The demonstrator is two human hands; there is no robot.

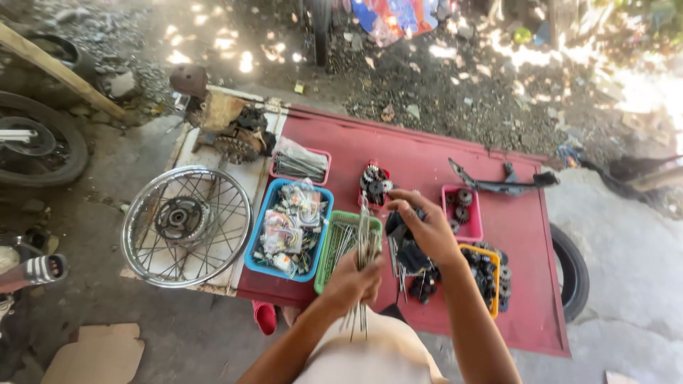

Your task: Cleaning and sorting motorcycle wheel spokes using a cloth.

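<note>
My left hand (353, 279) is closed around a bundle of thin metal spokes (364, 245), held upright over the near edge of a red board (427, 153). My right hand (421, 222) reaches over the top of the bundle, its fingers spread and touching the spoke tips. Directly below the bundle sits a green tray (326, 257) holding more spokes. A spoked wheel rim (186, 225) with its hub lies flat at the left on a pale panel.
On the red board are a blue tray (257, 242) of bagged parts, a pink tray (321, 171) of spokes, a pink tray (471, 222) and an orange tray (492, 276) of gears, and a black bracket (501, 185). A tyre (575, 274) lies right; a motorcycle wheel (43, 142) stands left.
</note>
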